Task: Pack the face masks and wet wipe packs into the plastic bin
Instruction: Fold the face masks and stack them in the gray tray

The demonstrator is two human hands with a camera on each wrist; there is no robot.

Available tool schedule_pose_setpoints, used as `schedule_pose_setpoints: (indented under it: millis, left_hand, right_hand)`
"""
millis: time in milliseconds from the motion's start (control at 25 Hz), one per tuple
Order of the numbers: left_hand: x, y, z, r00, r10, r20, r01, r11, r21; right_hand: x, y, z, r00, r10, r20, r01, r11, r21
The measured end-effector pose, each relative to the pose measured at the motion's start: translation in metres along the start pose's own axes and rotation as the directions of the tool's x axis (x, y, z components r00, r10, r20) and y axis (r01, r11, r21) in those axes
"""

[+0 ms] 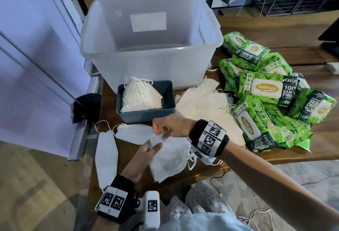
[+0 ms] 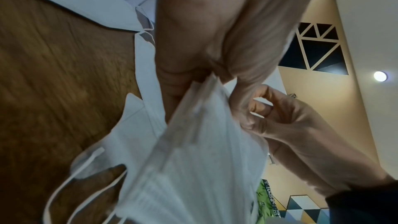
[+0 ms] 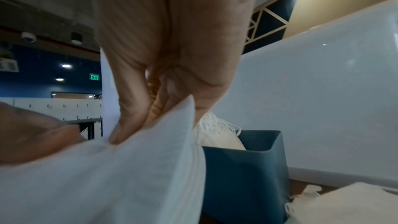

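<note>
Near the table's front edge both hands hold a stack of white face masks (image 1: 168,159). My left hand (image 1: 149,149) pinches its left edge, fingers on either side of the stack (image 2: 204,159). From above, my right hand (image 1: 163,129) pinches its top corner (image 3: 129,176) between thumb and fingers (image 3: 129,125). Two more white masks (image 1: 106,157) lie flat on the table to the left. The translucent plastic bin (image 1: 150,50) stands at the back and looks empty. Green wet wipe packs (image 1: 266,91) are heaped at the right.
A small blue tray (image 1: 165,102) filled with cream masks stands in front of the bin. Loose cream masks (image 1: 207,106) spread between the tray and the wipes. A white door and a black cloth (image 1: 86,107) lie left of the wooden table (image 1: 266,28).
</note>
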State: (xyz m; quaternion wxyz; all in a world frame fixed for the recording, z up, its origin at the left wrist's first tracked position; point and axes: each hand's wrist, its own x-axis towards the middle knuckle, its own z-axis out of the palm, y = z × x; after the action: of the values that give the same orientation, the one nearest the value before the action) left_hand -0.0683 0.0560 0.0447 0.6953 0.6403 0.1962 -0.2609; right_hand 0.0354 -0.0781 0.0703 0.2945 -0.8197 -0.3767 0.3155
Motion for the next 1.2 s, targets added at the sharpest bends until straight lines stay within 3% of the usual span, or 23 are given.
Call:
schedule_pose_setpoints:
  millis: [160, 280, 320, 400, 480, 560, 640, 760, 880, 1000, 1080, 1200]
  left_hand:
    - [0.001, -0.018, -0.008, 0.994, 0.033, -0.105, -0.035, 0.999, -0.018]
    - [0.002, -0.038, -0.026, 0.971, 0.040, -0.235, -0.060, 0.995, -0.080]
    - [0.001, -0.042, -0.032, 0.959, 0.010, -0.282, -0.050, 0.990, -0.134]
    - [-0.002, -0.051, -0.049, 0.922, -0.066, -0.381, -0.024, 0.974, -0.227]
    - [-0.010, -0.056, -0.063, 0.887, -0.094, -0.452, -0.073, 0.938, -0.339]
    - [-0.017, -0.064, -0.074, 0.856, -0.110, -0.505, -0.116, 0.911, -0.395]
    - [-0.018, -0.070, -0.079, 0.825, -0.125, -0.551, -0.157, 0.886, -0.436]
    - [-0.016, -0.062, -0.075, 0.834, -0.134, -0.535, -0.149, 0.879, -0.452]
    - [-0.008, -0.048, -0.062, 0.872, -0.102, -0.478, -0.124, 0.899, -0.419]
    - [-0.003, -0.034, -0.047, 0.895, -0.084, -0.438, -0.124, 0.897, -0.424]
    - [0.000, -0.031, -0.041, 0.904, -0.066, -0.422, -0.136, 0.892, -0.431]
    - [0.000, -0.031, -0.034, 0.912, -0.070, -0.405, -0.134, 0.881, -0.454]
  right_hand:
    - [0.015, -0.009, 0.029, 0.993, -0.020, -0.114, -0.001, 0.983, -0.183]
    - [0.010, -0.004, 0.057, 0.929, -0.178, -0.324, 0.077, 0.950, -0.302]
    - [0.001, 0.004, 0.059, 0.895, -0.143, -0.423, 0.034, 0.966, -0.256]
    - [-0.027, 0.036, 0.057, 0.819, 0.059, -0.571, -0.145, 0.984, -0.106]
    - [-0.064, 0.077, 0.056, 0.762, 0.315, -0.566, -0.399, 0.917, -0.027]
    - [-0.102, 0.111, 0.061, 0.689, 0.485, -0.538, -0.597, 0.801, -0.043]
    - [-0.128, 0.128, 0.063, 0.631, 0.540, -0.557, -0.671, 0.740, -0.042]
    - [-0.132, 0.143, 0.046, 0.574, 0.509, -0.642, -0.672, 0.740, -0.015]
    - [-0.099, 0.154, 0.003, 0.627, 0.499, -0.599, -0.680, 0.725, -0.107]
    - [-0.065, 0.166, -0.035, 0.715, 0.566, -0.410, -0.690, 0.663, -0.289]
    - [-0.056, 0.177, -0.038, 0.726, 0.602, -0.331, -0.687, 0.613, -0.390]
    - [-0.060, 0.180, -0.028, 0.712, 0.648, -0.273, -0.696, 0.597, -0.398]
